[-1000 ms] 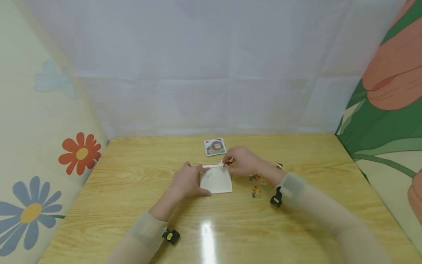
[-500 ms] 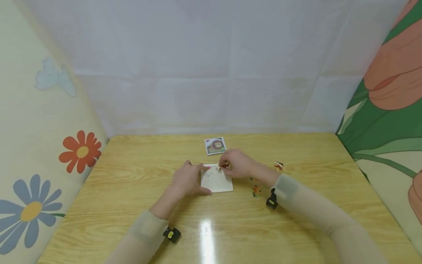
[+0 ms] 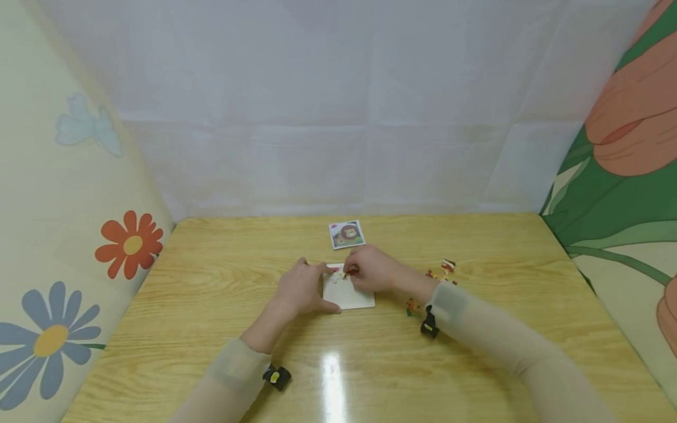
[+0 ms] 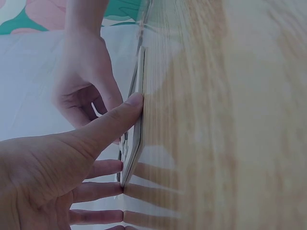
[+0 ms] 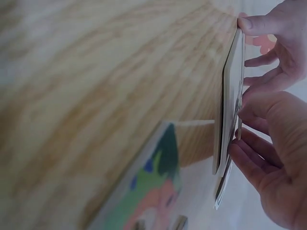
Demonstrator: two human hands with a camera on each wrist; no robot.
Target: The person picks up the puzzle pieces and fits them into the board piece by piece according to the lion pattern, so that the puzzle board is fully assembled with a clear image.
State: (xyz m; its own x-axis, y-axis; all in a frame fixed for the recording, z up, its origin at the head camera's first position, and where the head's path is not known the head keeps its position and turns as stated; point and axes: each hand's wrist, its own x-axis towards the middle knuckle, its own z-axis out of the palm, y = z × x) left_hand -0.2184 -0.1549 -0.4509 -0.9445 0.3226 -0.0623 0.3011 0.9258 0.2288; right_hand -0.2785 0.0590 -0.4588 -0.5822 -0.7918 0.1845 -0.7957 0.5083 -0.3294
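Note:
A white square tray (image 3: pixel 350 295) lies flat on the wooden table, with a small pink-marked piece (image 3: pixel 335 269) at its upper left. My left hand (image 3: pixel 302 289) grips the tray's left side, the thumb at the near edge and fingers at the far left corner. My right hand (image 3: pixel 374 269) pinches a small brown-red piece (image 3: pixel 351 271) over the tray's upper part. In the left wrist view the left thumb presses the rim of the tray (image 4: pixel 139 110). The right wrist view shows the right fingertips against the tray (image 5: pixel 229 96); the piece there is mostly hidden.
A lion picture card (image 3: pixel 347 234) lies behind the tray. Right of the tray are loose pieces: one orange and green (image 3: pixel 412 306), another brown and white (image 3: pixel 448 265), with small ones near the right sleeve. A white cloth (image 3: pixel 338 170) hangs behind the table.
My right hand has moved left and slightly nearer, carrying the brown-red piece from the tray's far right corner to over its upper middle. The left hand stays in nearly the same place.

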